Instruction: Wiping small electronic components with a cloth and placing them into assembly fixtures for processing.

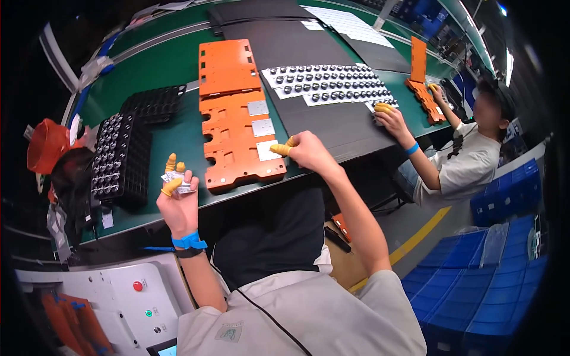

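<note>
An orange fixture (234, 142) with a raised orange lid (225, 68) at its far end lies in front of me. Along its right side sit two grey square plates, (258, 108) and a nearer grey plate (263, 127), then a white square plate (266, 152). My right hand (309, 151) is closed, its yellow-cotted fingertips at the right edge of that white plate. Left of the fixture, my left hand (178, 199) is raised palm-up. Its fingers, several in yellow cots, close around small whitish-silver flat pieces (178, 180), partly hidden.
Black trays of small round parts (110, 157) stand at left, beside another black tray (155, 104). White panels with rows of black knobs (332, 83) lie on dark mats (344, 127). A co-worker (469, 148) sits right, near another orange fixture (426, 101). Blue bins (475, 273) stand lower right.
</note>
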A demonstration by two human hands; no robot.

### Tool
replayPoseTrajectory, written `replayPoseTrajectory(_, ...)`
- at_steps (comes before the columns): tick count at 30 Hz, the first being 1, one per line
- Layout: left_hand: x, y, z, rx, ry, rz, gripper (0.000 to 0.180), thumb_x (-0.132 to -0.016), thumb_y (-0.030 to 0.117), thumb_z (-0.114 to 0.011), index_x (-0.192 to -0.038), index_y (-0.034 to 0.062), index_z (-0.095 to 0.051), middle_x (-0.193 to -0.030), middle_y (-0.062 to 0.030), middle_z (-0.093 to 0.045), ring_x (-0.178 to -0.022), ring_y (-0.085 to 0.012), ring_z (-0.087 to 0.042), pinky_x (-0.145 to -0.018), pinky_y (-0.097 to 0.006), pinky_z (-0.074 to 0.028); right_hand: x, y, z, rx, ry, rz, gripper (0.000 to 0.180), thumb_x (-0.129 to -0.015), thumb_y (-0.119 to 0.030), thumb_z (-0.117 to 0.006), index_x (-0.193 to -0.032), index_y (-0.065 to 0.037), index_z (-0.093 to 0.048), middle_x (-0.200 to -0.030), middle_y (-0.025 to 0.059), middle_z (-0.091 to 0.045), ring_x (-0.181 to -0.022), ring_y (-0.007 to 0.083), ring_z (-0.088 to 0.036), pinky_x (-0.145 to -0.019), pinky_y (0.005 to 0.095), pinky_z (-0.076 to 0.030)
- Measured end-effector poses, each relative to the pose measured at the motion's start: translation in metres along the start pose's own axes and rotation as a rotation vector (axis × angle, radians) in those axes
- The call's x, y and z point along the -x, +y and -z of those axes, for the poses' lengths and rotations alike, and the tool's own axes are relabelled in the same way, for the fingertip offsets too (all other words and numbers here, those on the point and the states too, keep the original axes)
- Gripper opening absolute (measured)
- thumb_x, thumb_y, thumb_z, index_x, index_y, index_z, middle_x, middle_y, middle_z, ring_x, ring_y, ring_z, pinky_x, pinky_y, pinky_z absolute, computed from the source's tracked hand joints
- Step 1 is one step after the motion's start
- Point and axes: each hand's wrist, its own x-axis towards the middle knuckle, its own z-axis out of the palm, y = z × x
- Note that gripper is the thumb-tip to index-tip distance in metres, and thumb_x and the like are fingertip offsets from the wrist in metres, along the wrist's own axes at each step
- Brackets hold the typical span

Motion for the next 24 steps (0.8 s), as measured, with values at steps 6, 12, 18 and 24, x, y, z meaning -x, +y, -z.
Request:
replayPoseTrajectory(6, -0.022, -0.010, 0.012, -0.246, 0.086, -0.098, 0.050, -0.085, -0.006, -0.054, -0.134, 0.0033, -0.050, -0.116, -0.0099, -0.050, -0.089, -0.0162, -0.048, -0.073, -0.029, -0.041, 0.009, 0.000, 0.003, -0.017, 0.069, 0.014, 0.056, -0.081, -0.048, -0.080, -0.077, 0.007, -0.069, -0.064, 0.0133, -0.063, -0.062, 0.0208, -0.061, -0.063, 0.0383, -0.049)
replayPoseTrajectory(12, -0.027, 0.002, 0.042, 0.065, 0.039, -0.065, 0.031, -0.091, 0.001, -0.059, -0.122, 0.0024, -0.056, -0.102, -0.0103, -0.059, -0.081, -0.0170, -0.056, -0.064, -0.030, -0.045, 0.013, -0.012, -0.021, -0.044, 0.221, 0.100, 0.038, -0.085, -0.036, -0.076, -0.083, 0.001, -0.071, -0.064, 0.0074, -0.065, -0.061, 0.0116, -0.058, -0.059, 0.0327, -0.047)
replayPoseTrajectory(18, -0.057, -0.048, 0.050, 0.062, 0.000, -0.082, 0.032, -0.099, 0.031, -0.054, -0.120, 0.0080, -0.057, -0.104, -0.0093, -0.063, -0.076, -0.0165, -0.059, -0.062, -0.029, -0.049, 0.047, 0.007, -0.069, -0.543, 0.860, 0.472, 0.017, -0.090, 0.000, -0.064, -0.106, 0.003, -0.061, -0.097, 0.0068, -0.063, -0.088, 0.0173, -0.062, -0.079, 0.0294, -0.054)
replayPoseTrajectory(24, -0.055, -0.032, 0.068, 0.085, 0.078, -0.132, 0.021, -0.101, 0.033, -0.054, -0.108, 0.0134, -0.056, -0.094, -0.0016, -0.059, -0.076, -0.0107, -0.053, -0.059, -0.025, -0.045, 0.161, -0.182, -0.164, -0.538, -0.110, 1.097, 0.013, -0.089, 0.000, -0.065, -0.101, 0.003, -0.068, -0.091, 0.0091, -0.065, -0.084, 0.0173, -0.062, -0.076, 0.0274, -0.048)
